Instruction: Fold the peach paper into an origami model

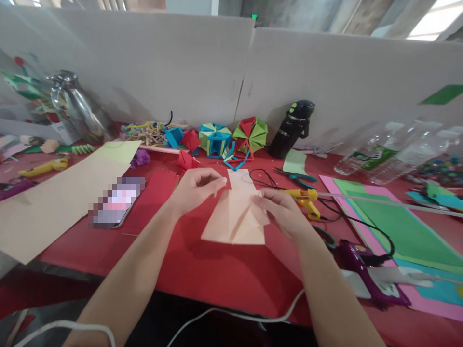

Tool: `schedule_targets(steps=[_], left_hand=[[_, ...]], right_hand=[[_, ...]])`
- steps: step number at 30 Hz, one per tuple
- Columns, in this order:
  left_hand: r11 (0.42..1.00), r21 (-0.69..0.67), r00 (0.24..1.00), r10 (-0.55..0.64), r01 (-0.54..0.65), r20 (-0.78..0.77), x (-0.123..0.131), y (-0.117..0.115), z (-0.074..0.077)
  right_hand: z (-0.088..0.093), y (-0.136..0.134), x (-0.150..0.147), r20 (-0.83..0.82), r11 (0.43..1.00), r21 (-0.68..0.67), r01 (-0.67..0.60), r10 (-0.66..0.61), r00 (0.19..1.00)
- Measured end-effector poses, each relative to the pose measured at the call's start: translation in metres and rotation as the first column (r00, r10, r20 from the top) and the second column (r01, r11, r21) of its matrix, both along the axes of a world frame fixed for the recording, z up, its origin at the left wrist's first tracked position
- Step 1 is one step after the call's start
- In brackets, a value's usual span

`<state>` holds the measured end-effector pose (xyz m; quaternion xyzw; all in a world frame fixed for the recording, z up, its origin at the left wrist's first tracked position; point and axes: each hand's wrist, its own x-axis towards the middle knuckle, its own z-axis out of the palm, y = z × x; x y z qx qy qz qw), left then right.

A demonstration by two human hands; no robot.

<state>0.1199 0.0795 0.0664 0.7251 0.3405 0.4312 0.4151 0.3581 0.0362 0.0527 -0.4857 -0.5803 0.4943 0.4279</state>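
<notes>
A pale cream sheet of folded paper (220,219) with slanting creases is in front of me, just above the red table. Its right side is pinched between the thumb and fingers of my right hand (280,209). My left hand (197,188) hovers by the sheet's upper left edge, fingers curled and thumb tip near the index finger; whether anything small is between them I cannot make out. Behind the folded sheet lies a pale paper strip (238,178). Close to my right hand is a yellow glue gun (306,200) with a glue stick in its back.
Folded-paper shapes (215,140), a black bottle (292,129) and a steel jug (77,108) stand along the white partition (162,62). On the left are a phone (119,202) and a long cream sheet (68,197). Coloured sheets (398,226), a purple glue gun (372,274) and clear bottles (405,149) lie right.
</notes>
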Motion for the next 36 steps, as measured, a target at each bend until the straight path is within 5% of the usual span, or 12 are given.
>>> schedule_targets(steps=[7, 16, 25, 31, 36], left_hand=[[0.941, -0.11, 0.934, -0.334, 0.321, -0.126, 0.023, -0.014, -0.004], [0.93, -0.158, 0.917, -0.358, 0.333, -0.175, 0.028, -0.016, -0.012], [0.979, -0.183, 0.993, -0.102, 0.091, -0.054, 0.026, -0.005, -0.015], [0.991, -0.107, 0.991, 0.072, -0.084, -0.117, 0.028, 0.003, -0.022], [0.992, -0.077, 0.988, 0.095, -0.105, -0.124, 0.029, 0.004, -0.023]], right_hand=[[0.007, -0.009, -0.007, 0.177, 0.92, -0.15, -0.362, 0.385, 0.906], [0.002, -0.005, -0.007, 0.276, 0.916, -0.162, -0.367, 0.4, 0.874], [0.006, -0.003, -0.013, 0.322, 0.988, 0.037, -0.149, 0.129, 0.938], [0.005, -0.002, -0.023, 0.363, 0.987, 0.134, -0.093, 0.038, 0.931], [0.003, -0.003, -0.027, 0.355, 0.984, 0.174, -0.038, -0.026, 0.934]])
